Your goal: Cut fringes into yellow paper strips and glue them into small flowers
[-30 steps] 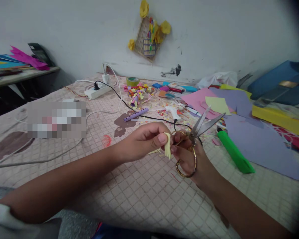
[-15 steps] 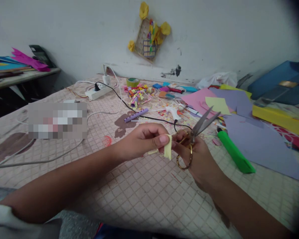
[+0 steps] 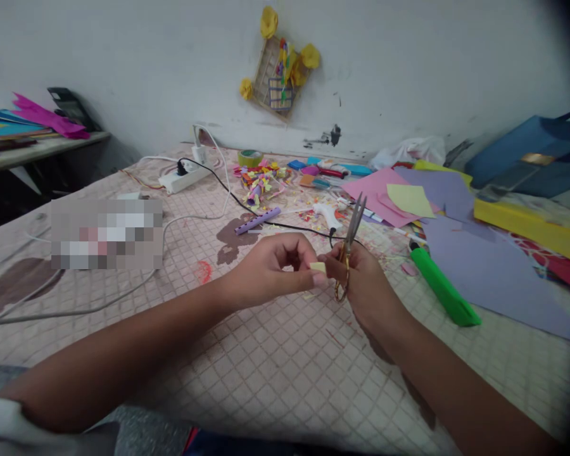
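My left hand [image 3: 275, 269] pinches a small pale yellow paper strip [image 3: 318, 267] between thumb and fingers, above the patterned tablecloth [image 3: 285, 367]. Most of the strip is hidden by the thumb. Close beside it, my right hand [image 3: 368, 282] holds gold-handled scissors [image 3: 354, 225], with the blades pointing up and away and nearly together. The right fingertips meet the strip's edge or come very near it; I cannot tell which. Behind the hands lie a purple paper tube with dark dots [image 3: 258, 220] and a white glue gun [image 3: 327, 215].
A green paper tube [image 3: 444, 285] and purple paper sheets [image 3: 494, 278] lie to the right. Further back are a pile of colourful paper pieces [image 3: 261, 180], a tape roll [image 3: 250, 158] and a power strip [image 3: 185, 178]. A black cable [image 3: 304, 228] crosses behind my hands. A blue bag [image 3: 527, 152] stands far right.
The scissor blades have come closer together and turned more upright. The left thumb now covers the strip's hanging fringe, and only a small flat piece shows. The view has shifted slightly.
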`<state>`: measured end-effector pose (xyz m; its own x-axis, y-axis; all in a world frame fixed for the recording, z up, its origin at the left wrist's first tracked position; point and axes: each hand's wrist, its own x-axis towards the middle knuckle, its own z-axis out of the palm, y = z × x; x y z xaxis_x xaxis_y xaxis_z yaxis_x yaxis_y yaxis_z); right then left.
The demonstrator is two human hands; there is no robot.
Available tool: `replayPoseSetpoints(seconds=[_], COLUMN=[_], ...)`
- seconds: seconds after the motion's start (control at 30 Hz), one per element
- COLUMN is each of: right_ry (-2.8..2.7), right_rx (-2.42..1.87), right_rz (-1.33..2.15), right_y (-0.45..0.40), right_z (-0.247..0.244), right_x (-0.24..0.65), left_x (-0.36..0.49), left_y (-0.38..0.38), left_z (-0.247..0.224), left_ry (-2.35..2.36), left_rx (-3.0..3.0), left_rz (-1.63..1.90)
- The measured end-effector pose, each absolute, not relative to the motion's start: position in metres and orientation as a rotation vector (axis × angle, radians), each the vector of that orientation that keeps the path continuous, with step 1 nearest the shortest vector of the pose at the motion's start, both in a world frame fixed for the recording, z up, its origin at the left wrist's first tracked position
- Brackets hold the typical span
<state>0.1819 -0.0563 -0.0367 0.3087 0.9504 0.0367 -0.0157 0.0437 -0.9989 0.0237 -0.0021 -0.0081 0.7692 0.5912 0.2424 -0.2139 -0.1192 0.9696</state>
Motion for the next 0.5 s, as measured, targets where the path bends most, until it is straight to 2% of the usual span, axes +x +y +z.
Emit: replayPoseSetpoints(seconds=[0.2, 0.33, 0.5], right_ry=[-0.969, -0.962, -0.957], right_rx=[-1.287, -1.255, -1.249], right_rz=[0.893, 0.871, 0.880], right_y=[-0.0548, -0.0546, -0.0529], right_z=[-0.0359, -0.0353, -0.0375], right_x=[0.1787, 0.1771, 0.1759], left_x=[0.0231, 0.0219, 0.0189], left_y=[-0.0002, 0.0024, 0.0038], left_z=[-0.0107, -0.0123, -0.0112], left_ry=[0.255, 0.209, 0.176], left_rx=[1.614, 1.882, 2.443], left_rz=[0.770, 0.920, 1.322])
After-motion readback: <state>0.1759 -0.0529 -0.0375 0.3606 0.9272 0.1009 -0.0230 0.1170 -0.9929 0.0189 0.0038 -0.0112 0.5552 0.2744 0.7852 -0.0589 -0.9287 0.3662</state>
